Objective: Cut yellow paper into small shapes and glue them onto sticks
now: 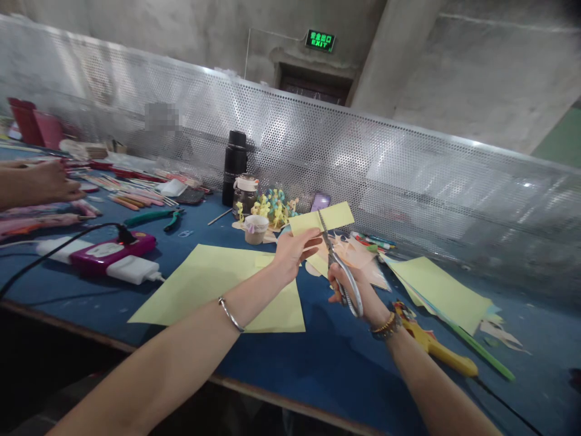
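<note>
My left hand [294, 253] grips a strip of yellow paper [338, 217], held up above the table. In my right hand [356, 287] is a pair of scissors [348, 280], its fingers through the handles. The blades cross the strip near its middle, and part of the paper extends to their right. Below my left forearm lies a large yellow sheet [195, 287], with a small yellow piece [263, 261] on it. Pale peach paper scraps [356, 257] are spread behind the scissors.
A yellow glue gun [436, 348] and stacked yellow sheets [447, 284] lie at right. Small yellow and blue figures [275, 209], a jar [246, 192] and a black bottle [235, 160] stand behind. At left are a purple power strip [109, 251], green pliers [149, 218] and another person's hand [43, 183].
</note>
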A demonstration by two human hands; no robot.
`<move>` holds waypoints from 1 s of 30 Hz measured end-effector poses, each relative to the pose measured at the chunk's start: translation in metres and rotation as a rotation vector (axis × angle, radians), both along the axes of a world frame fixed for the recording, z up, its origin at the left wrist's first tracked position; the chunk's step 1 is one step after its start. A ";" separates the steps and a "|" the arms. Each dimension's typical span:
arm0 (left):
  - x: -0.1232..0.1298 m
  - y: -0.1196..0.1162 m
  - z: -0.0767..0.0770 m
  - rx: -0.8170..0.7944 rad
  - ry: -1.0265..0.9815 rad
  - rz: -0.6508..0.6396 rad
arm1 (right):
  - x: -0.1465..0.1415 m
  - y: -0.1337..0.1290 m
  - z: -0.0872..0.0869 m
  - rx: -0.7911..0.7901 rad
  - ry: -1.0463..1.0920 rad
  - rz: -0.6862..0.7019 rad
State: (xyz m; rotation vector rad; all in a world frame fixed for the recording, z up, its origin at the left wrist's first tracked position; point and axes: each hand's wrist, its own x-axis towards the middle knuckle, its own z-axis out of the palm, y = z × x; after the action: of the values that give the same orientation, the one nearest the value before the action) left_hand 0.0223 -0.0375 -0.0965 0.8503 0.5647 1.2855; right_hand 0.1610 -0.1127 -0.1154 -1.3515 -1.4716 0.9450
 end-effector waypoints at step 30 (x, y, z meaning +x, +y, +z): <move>-0.002 0.005 -0.002 0.003 -0.008 0.043 | 0.006 0.007 -0.005 0.056 -0.172 -0.069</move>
State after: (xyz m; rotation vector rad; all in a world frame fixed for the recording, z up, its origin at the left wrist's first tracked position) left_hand 0.0200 -0.0320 -0.0986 0.8387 0.5781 1.3287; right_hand 0.1668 -0.1060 -0.1202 -1.4626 -1.5578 0.7540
